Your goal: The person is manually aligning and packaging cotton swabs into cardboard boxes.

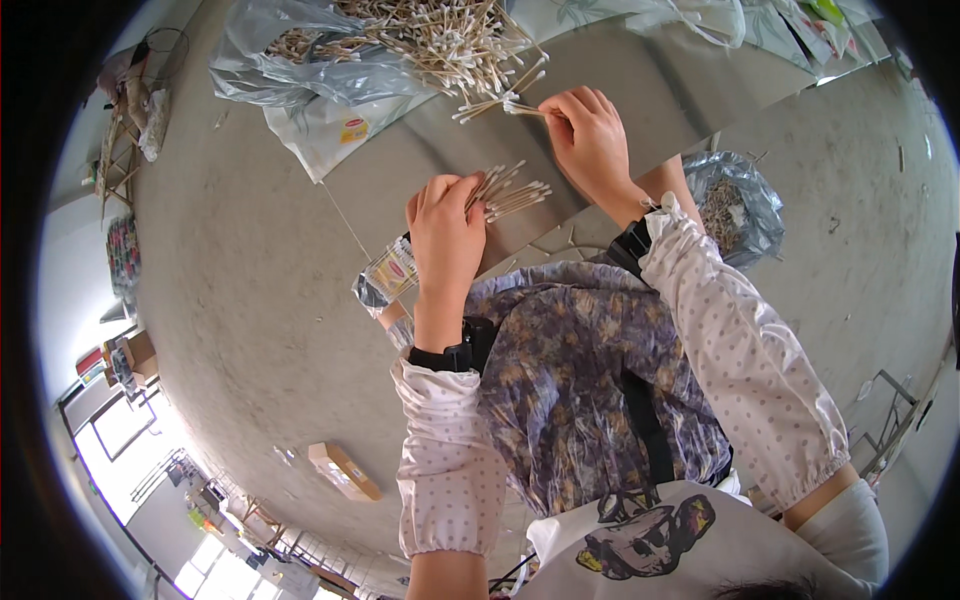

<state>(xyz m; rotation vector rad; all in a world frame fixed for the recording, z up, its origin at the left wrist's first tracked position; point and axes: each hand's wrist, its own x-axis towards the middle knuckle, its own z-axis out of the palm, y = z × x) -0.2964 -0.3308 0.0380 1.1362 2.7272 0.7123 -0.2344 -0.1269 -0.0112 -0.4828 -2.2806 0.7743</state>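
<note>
Atop smooth grey desk [690, 85] (metal-like, dull sheen): loose heap of cotton swabs [455, 45], thin wood-toned sticks w/ small white rounded tips, criss-crossed at all angles. Crumpled translucent grey bag [285, 65] around heap's L side, film creased & shiny. Under it, thin white printed sheet [325, 130], smooth, pointed corner reaching desk's L edge.

L hand [446, 235]: grip closed on swab bundle [515, 200], sticks fanned, white tips toward R; bundle over near part of desk, well apart from heap. R hand [588, 145]: grip narrow, thumb + fingers pinching a few swabs [527, 110] by stick ends, tips at heap's near edge; exact no. can't tell, nor whether tips touch the strays.

Both wrists: black bands [443, 359]. Sleeve covers [450, 440] white, grey-dotted, glossy, gathered at cuffs. Lap: crinkled mottled purple-brown cloth [590, 340].

Just L of L wrist: shiny packet [393, 270], yellow/red label; contents unclear. R of lap, lower down: grey plastic bag, round-mouthed, thin sticks inside, call it stick bag [768, 215]. Floor [260, 290] matte grey, concrete-like, scuffed; oblong cardboard box [345, 472] on it, lower L.
</note>
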